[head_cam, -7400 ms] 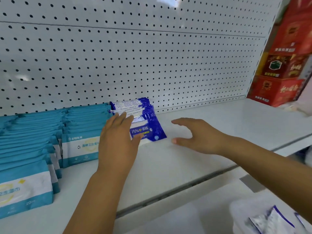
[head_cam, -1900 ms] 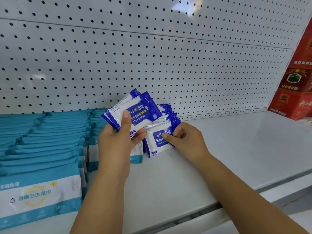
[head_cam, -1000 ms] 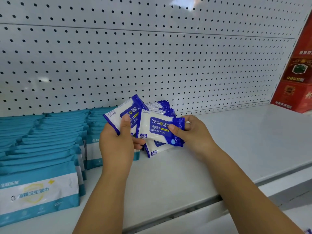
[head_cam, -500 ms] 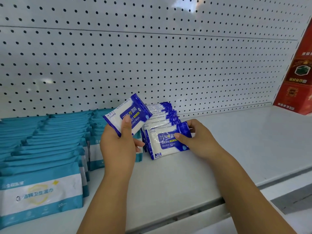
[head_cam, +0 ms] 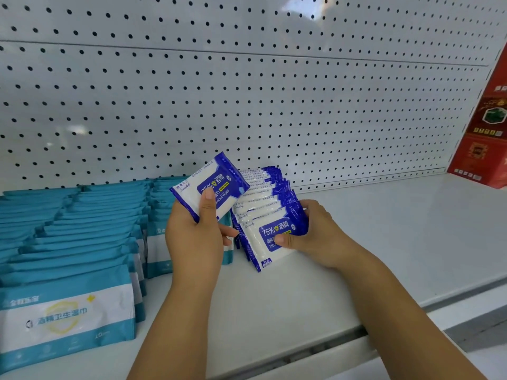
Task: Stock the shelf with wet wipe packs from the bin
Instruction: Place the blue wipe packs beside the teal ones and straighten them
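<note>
Your left hand [head_cam: 194, 237] grips one blue-and-white wipe pack [head_cam: 211, 185], with the thumb laid across the printed face and the fingers curled behind. The pack is held up off the shelf [head_cam: 370, 237], tilted with its right end higher and the label facing you. The print reads "75%" and "Alcohol Wipes".

Your right hand [head_cam: 315, 234] is clamped on the front pack [head_cam: 270, 237] of the row of blue packs [head_cam: 263, 185]. The thumb presses on the lower part of the label and the fingers wrap over the pack's right end. The front pack leans back against the packs behind it, with its bottom edge down at the shelf surface; I can't confirm actual contact.

The row runs from that pack back toward the pegboard [head_cam: 247, 105], with the packs on edge, overlapping and all leaning back. The wipe pack in your left hand sits above and to the left of the row. Its right corner overlaps the rear packs in this view, and I can't tell whether it touches them.

Left of the blue row are the teal packs [head_cam: 82, 229], in several rows running front to back, on edge and leaning back. The rightmost teal row is just beside the blue row and partly hidden behind your left hand. The nearest teal pack, at bottom left, shows a white band with print and a yellow mark.

Red boxes [head_cam: 485, 138] stand at the far right end of the shelf by the edge of the pegboard, well apart from the packs. The front rail [head_cam: 329, 349] of the shelf runs along the bottom, with both forearms crossing over it.
</note>
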Demonstrator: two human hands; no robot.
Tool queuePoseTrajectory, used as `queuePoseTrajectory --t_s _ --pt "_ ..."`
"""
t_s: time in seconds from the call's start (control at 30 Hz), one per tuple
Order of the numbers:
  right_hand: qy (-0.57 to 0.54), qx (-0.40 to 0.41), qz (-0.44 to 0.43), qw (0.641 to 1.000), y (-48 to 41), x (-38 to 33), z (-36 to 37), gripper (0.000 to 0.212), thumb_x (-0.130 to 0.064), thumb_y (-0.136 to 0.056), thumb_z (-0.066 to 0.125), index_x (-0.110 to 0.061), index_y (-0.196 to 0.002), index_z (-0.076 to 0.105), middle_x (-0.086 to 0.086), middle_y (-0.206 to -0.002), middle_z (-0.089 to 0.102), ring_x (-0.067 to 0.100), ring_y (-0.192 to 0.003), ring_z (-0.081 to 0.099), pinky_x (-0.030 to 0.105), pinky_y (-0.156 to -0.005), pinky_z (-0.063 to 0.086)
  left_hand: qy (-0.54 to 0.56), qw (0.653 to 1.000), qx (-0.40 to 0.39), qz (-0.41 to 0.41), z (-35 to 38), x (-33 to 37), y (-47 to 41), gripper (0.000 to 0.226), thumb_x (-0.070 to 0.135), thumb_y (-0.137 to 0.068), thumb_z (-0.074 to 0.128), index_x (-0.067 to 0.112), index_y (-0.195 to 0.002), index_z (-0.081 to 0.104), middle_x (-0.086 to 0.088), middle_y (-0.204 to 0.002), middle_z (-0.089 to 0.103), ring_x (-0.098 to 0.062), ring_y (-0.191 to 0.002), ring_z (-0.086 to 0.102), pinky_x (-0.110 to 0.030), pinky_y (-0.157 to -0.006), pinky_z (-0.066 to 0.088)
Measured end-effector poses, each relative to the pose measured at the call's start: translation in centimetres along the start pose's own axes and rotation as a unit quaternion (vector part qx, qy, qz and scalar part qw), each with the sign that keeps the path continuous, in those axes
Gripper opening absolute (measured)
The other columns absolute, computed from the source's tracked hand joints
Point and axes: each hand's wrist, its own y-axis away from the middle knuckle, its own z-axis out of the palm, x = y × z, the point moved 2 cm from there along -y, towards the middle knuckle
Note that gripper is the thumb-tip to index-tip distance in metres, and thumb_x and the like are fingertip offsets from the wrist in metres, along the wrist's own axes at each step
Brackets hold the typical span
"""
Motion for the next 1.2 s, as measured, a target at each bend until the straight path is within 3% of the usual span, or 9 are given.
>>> queuePoseTrajectory --t_s 0.2,0.37,0.53,0.7,0.8,0.9,0.97,1.03,1.2 --pt "0.035 0.096 -0.002 0.995 -0.3 -0.9 1.4 0.08 -0.052 -0.065 0.089 -0.033 -0.115 0.031 -0.008 -0.112 0.045 0.021 -0.111 0.055 0.044 -0.098 0.05 0.007 1.0 0.006 0.0 0.3 0.2 0.2 0.024 0.039 -0.1 0.053 0.021 -0.116 0.057 0.006 -0.088 0.07 -0.006 -0.044 0.061 -0.016 -0.041 0.047" --pt "0.1 0.13 -0.019 0.986 -0.2 -1.7 1.8 0.082 -0.059 -0.068 0.084 -0.023 -0.121 0.034 -0.01 -0.11 0.037 0.019 -0.115 0.043 0.04 -0.102 0.039 0.012 1.0 0.006 0.0 0.6 0.3 0.3 0.022 0.038 -0.1 0.054 0.023 -0.115 0.057 0.009 -0.087 0.069 -0.006 -0.044 0.061 -0.015 -0.041 0.046" --pt "0.068 0.119 -0.007 0.991 -0.2 -1.1 1.2 0.099 -0.061 -0.065 0.086 -0.025 -0.137 0.028 -0.009 -0.132 0.04 0.015 -0.128 0.037 0.036 -0.107 0.029 0.021 1.0 -0.008 0.0 0.5 0.3 0.3 0.025 0.038 -0.101 0.053 0.022 -0.119 0.057 0.002 -0.093 0.071 -0.007 -0.045 0.062 -0.016 -0.042 0.049" --pt "0.064 0.119 -0.018 0.991 0.0 -1.1 1.1 0.101 -0.06 -0.067 0.085 -0.026 -0.142 0.026 -0.011 -0.142 0.034 0.013 -0.133 0.031 0.035 -0.109 0.024 0.043 0.998 -0.03 -0.023 0.5 -0.1 -0.2 0.033 0.041 -0.1 0.054 0.019 -0.123 0.061 0.001 -0.094 0.073 -0.011 -0.047 0.061 -0.021 -0.044 0.049" --pt "0.029 0.135 -0.012 0.99 0.2 -1.3 0.7 0.096 -0.059 -0.068 0.085 -0.029 -0.139 0.028 -0.013 -0.141 0.035 0.012 -0.134 0.032 0.038 -0.113 0.026 0.044 0.997 -0.052 -0.035 0.6 -0.2 -0.2 0.031 0.043 -0.099 0.054 0.021 -0.117 0.063 0.004 -0.084 0.074 -0.011 -0.048 0.061 -0.023 -0.047 0.051" --pt "-0.029 0.179 -0.038 0.983 0.4 -1.5 0.1 0.075 -0.062 -0.072 0.078 -0.035 -0.127 0.036 -0.018 -0.129 0.04 0.011 -0.13 0.039 0.042 -0.111 0.037 0.032 0.995 -0.084 -0.05 0.8 -0.1 0.1 0.027 0.043 -0.099 0.054 0.02 -0.11 0.064 0.006 -0.071 0.072 -0.011 -0.048 0.06 -0.026 -0.049 0.052" --pt "-0.122 0.202 -0.059 0.97 0.8 -2.0 -0.4 0.06 -0.068 -0.074 0.068 -0.036 -0.119 0.044 -0.018 -0.125 0.048 0.006 -0.121 0.047 0.03 -0.093 0.054 0.019 0.991 -0.119 -0.06 1.0 0.0 0.4 0.027 0.04 -0.1 0.053 0.016 -0.108 0.064 0.002 -0.069 0.07 -0.012 -0.048 0.06 -0.026 -0.048 0.053" --pt "-0.206 0.201 -0.068 0.955 1.3 -2.8 -0.8 0.05 -0.061 -0.081 0.064 -0.03 -0.118 0.053 -0.016 -0.116 0.06 0.003 -0.112 0.057 0.014 -0.068 0.053 0.001 0.984 -0.169 -0.061 1.3 0.2 0.9 0.028 0.037 -0.101 0.053 0.013 -0.11 0.064 -0.003 -0.074 0.072 -0.015 -0.05 0.062 -0.028 -0.049 0.055" --pt "-0.257 0.103 -0.066 0.959 1.6 -3.2 -0.6 0.05 -0.051 -0.077 0.074 -0.028 -0.119 0.06 -0.006 -0.102 0.076 0.01 -0.088 0.075 0.033 -0.074 0.062 -0.055 0.957 -0.28 -0.05 2.0 0.4 2.1 0.022 0.036 -0.099 0.056 0.024 -0.114 0.066 -0.003 -0.086 0.077 -0.021 -0.055 0.069 -0.036 -0.058 0.06"
